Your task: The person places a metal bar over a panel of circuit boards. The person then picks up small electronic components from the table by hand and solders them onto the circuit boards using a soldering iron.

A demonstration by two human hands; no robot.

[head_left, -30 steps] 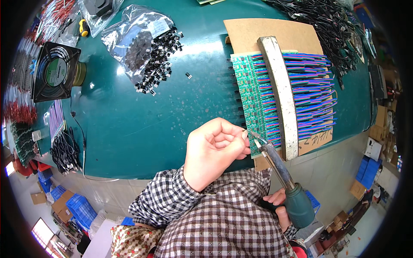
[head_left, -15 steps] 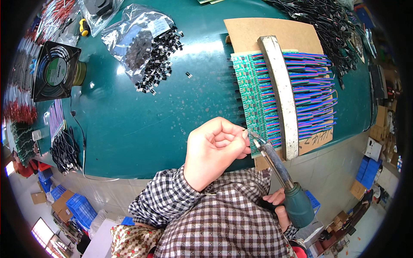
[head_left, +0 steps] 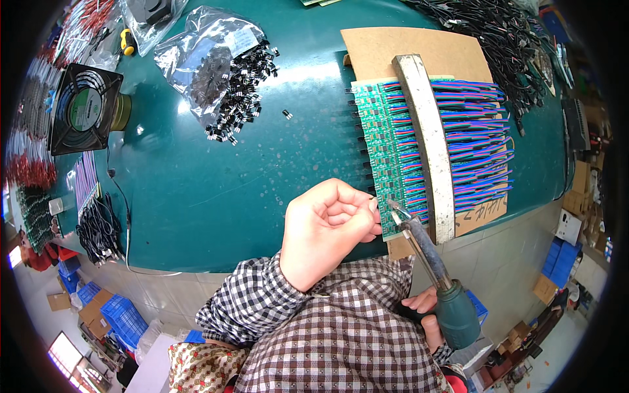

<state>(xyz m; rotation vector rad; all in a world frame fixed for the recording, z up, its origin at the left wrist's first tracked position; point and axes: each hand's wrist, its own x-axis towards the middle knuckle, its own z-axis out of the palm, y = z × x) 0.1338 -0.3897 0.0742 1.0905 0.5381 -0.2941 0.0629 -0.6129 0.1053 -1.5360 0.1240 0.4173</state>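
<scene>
Near the middle of the frame, the left hand (head_left: 324, 229) was curled into a loose fist, its fingertips (head_left: 372, 208) pinched together right at the low left edge of the green circuit boards (head_left: 386, 150). What they pinched was too small to see. The right hand (head_left: 426, 314), low and right of the middle, was wrapped tight around the green handle of the soldering iron (head_left: 429, 262). The iron's tip touched the bottom board. A pale bar (head_left: 426, 144) lay across the coloured wires (head_left: 478, 144). Small black parts (head_left: 246, 92) sat in a pile at the upper left.
</scene>
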